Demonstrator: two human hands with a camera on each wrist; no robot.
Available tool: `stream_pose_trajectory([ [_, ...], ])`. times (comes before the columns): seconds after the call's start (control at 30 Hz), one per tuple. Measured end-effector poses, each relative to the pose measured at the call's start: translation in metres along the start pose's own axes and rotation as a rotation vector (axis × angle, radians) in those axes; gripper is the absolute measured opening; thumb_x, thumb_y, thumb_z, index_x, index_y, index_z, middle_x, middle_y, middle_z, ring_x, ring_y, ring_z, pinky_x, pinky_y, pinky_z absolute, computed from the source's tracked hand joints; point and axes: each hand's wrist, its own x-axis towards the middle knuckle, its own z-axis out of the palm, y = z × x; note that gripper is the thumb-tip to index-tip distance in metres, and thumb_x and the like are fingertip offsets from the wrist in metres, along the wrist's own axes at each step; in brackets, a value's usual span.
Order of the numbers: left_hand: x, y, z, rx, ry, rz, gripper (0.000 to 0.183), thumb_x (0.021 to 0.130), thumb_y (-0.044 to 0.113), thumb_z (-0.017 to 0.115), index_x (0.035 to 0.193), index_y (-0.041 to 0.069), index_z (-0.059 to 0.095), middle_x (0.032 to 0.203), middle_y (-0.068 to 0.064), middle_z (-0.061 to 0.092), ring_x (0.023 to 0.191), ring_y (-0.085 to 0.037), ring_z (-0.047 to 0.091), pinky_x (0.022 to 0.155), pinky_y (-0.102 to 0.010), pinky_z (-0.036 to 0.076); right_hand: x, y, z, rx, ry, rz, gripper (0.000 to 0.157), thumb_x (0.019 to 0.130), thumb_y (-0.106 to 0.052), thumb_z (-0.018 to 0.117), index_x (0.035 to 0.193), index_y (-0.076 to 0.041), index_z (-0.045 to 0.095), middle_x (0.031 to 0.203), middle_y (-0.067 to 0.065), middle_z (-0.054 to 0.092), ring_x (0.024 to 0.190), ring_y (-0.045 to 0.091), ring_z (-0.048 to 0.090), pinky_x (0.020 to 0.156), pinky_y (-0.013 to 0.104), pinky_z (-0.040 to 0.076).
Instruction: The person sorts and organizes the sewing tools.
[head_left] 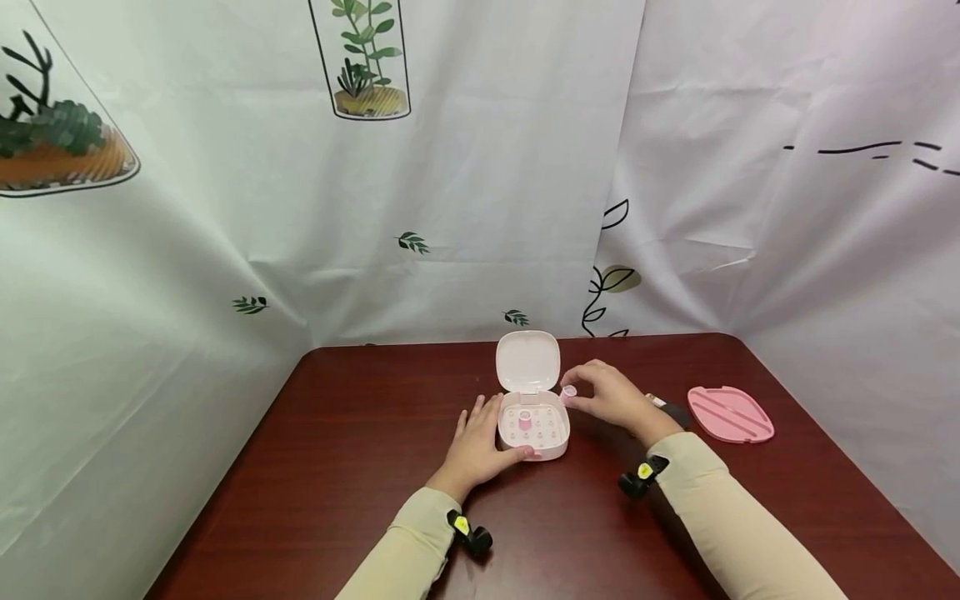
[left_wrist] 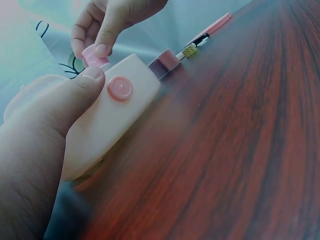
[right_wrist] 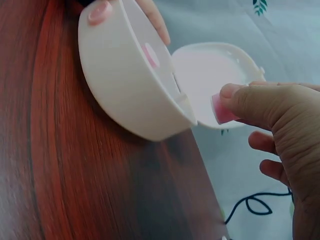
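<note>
A pale pink case [head_left: 534, 451] stands on the table with its lid [head_left: 528, 360] raised. Rows of small pegs line its inside, and one pink spool [head_left: 525, 421] stands among them. My left hand [head_left: 474, 443] lies against the case's left side, fingers extended, thumb along the front edge near a round pink button [left_wrist: 120, 88]. Just off the back right corner, my right hand [head_left: 611, 395] pinches a second pink spool [right_wrist: 223, 109] between thumb and fingers, above rim height.
A flat pink tray [head_left: 731, 414] with slots lies to the right. Between it and my right hand is a small dark item [head_left: 677, 414], partly covered by the wrist. Patterned white cloth [head_left: 480, 183] hangs behind the dark red table [head_left: 360, 467].
</note>
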Motion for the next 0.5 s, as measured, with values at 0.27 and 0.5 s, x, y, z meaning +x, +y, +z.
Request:
stream_pose_trajectory([
  [0.27,0.001,-0.002,0.001,0.009,-0.006,0.005,0.109,0.081,0.075,0.064,0.159,0.007,0.029,0.162,-0.008,0.034,0.153,-0.035,0.022,0.120,-0.060,0.017,0.005,-0.010,0.013,-0.033,-0.008,-0.116,0.024,0.081,-0.016,0.085,0.103,-0.013,0.074,0.099,-0.005,0.068,0.097,0.020,0.058,0.086,0.043,0.050],
  [0.5,0.000,-0.003,0.000,0.016,-0.013,0.005,0.110,0.081,0.076,0.063,0.160,0.008,0.028,0.163,-0.010,0.034,0.153,-0.034,0.021,0.121,-0.060,0.016,0.010,-0.020,0.026,-0.034,-0.039,-0.172,0.023,0.081,-0.019,0.085,0.101,-0.017,0.074,0.095,-0.007,0.068,0.089,0.020,0.056,0.078,0.036,0.047],
])
